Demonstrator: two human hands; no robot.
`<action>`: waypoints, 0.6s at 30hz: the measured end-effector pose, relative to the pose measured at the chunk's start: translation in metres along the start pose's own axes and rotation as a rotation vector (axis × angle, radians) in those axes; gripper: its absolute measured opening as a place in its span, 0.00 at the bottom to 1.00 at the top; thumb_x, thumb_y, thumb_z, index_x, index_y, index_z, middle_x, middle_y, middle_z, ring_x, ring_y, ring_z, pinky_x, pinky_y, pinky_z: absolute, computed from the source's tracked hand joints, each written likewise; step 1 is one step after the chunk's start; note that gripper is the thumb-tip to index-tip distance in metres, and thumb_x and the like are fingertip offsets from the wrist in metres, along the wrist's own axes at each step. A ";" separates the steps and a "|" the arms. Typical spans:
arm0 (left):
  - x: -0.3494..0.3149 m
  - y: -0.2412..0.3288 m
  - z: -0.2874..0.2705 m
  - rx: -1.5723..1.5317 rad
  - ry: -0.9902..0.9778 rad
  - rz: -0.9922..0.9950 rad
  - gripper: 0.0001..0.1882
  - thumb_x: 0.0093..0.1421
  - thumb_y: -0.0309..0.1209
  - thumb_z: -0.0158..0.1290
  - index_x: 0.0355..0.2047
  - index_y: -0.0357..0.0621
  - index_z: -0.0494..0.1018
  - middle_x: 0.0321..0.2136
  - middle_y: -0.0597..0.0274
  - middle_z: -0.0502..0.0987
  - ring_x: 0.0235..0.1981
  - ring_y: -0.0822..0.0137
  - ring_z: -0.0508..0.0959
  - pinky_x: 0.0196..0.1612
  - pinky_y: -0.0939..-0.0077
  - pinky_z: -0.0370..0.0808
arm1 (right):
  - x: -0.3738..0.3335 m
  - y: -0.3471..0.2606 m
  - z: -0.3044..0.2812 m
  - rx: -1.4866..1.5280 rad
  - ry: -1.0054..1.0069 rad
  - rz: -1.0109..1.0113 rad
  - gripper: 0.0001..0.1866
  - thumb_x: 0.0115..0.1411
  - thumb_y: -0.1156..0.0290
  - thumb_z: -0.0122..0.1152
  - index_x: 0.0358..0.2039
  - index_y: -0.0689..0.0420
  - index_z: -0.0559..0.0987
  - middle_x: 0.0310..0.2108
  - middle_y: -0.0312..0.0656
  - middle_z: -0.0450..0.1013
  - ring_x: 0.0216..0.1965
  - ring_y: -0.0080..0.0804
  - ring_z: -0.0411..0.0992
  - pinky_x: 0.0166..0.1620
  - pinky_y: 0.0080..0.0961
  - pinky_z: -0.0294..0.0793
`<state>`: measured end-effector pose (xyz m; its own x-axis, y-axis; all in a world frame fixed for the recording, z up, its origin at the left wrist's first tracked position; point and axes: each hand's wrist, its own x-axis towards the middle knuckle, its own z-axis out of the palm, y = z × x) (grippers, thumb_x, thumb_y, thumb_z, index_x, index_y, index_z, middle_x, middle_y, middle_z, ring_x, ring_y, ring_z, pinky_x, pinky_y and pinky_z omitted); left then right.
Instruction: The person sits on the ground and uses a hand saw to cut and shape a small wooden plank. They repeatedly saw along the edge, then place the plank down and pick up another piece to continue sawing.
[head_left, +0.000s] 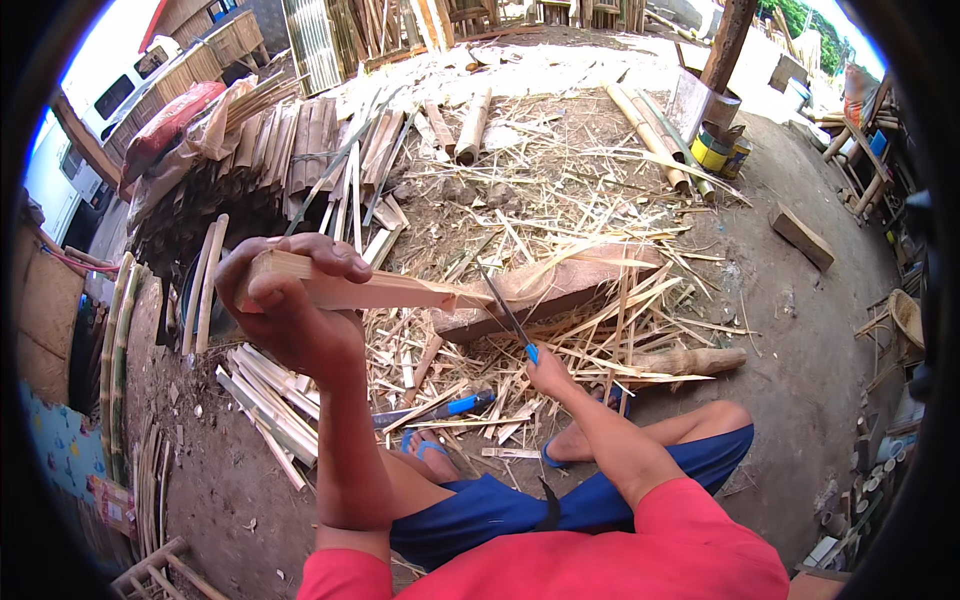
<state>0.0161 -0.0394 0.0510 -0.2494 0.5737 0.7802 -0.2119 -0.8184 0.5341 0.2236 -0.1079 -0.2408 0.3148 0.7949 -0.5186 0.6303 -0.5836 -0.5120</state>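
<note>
My left hand (305, 315), raised at the left, is closed round the thick end of a pale split bamboo piece (375, 293). That piece reaches to the right and narrows toward a wooden block (570, 285) on the ground. In my right hand (548, 370) is a long-bladed knife (508, 312) with a blue handle. Its dark blade points up and away, crossing in front of the block close to the bamboo's thin end; whether they touch I cannot tell. Thin bamboo shavings (600, 340) lie over and around the block.
A second blue-handled blade (465, 404) lies by my sandalled feet. Cut bamboo strips (270, 400) are heaped at the left, near a stack of split bamboo (290, 145). A bamboo length (690, 361) and a loose wood block (800, 237) lie at the right. Yellow tins (710, 150) stand farther off.
</note>
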 end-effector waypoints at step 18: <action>-0.004 0.007 -0.014 -0.027 0.122 -0.007 0.27 0.66 0.56 0.50 0.46 0.44 0.64 0.23 0.57 0.71 0.21 0.68 0.73 0.23 0.72 0.75 | -0.121 -0.096 -0.052 0.222 0.251 -0.814 0.21 0.63 0.70 0.56 0.53 0.58 0.62 0.30 0.60 0.76 0.31 0.65 0.75 0.32 0.57 0.73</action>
<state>0.0025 -0.0466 0.0473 -0.3605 0.5804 0.7302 -0.2389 -0.8142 0.5292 0.1619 -0.1392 -0.0927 -0.0094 0.9759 0.2180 0.5827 0.1825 -0.7920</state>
